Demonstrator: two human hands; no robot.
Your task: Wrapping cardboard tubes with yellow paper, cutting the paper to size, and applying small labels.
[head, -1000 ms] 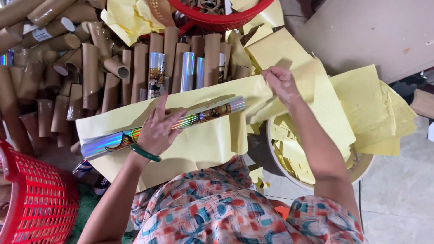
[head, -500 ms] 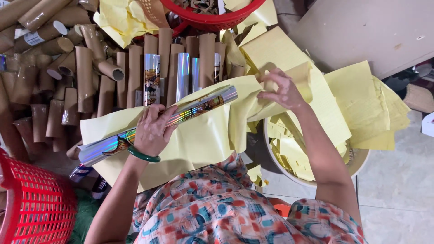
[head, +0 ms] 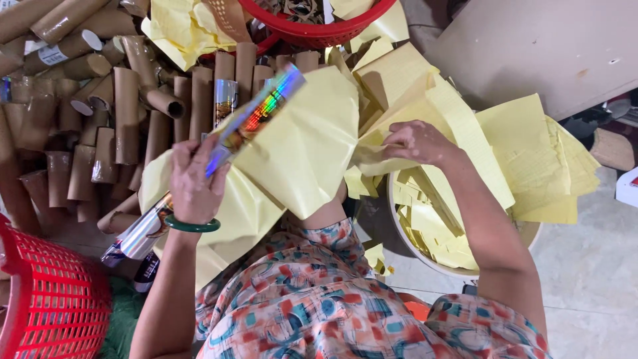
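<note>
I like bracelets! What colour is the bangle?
Dark green bangle on the left wrist, head view.

left hand (head: 193, 183) tilted shiny tube (head: 226, 143) upward | yellow sheet (head: 299, 139) lifted with it

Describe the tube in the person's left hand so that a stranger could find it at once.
Start at the heap of brown cardboard tubes at upper left. In front of it, the left hand grips one long tube, tilted over a yellow paper sheet. Unlike the plain brown ones, it is wrapped in shiny rainbow foil.
</note>
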